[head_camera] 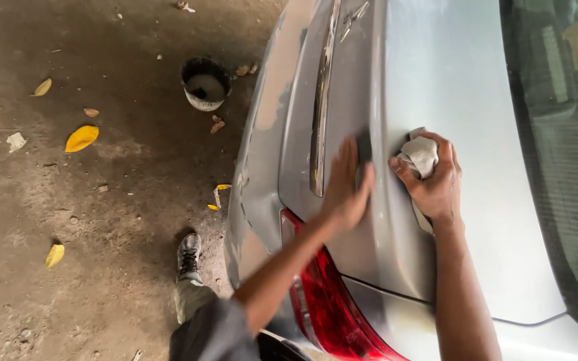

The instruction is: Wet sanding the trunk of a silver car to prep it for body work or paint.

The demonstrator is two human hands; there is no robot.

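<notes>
Dirt floor (102, 200) with yellow leaves, silver car boot (436, 100) at right of frame.
Left hand (344, 187) lies flat and open, pressing a dark pad against the panel; right hand (436, 180) is closed around a crumpled cloth (420, 155) at frame centre, kept ready for wiping.

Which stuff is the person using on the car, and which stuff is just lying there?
Being used:
left hand pressing a dark pad
right hand gripping a rag
silver car boot lid

Just lying about:
small pot
yellow leaves
</notes>
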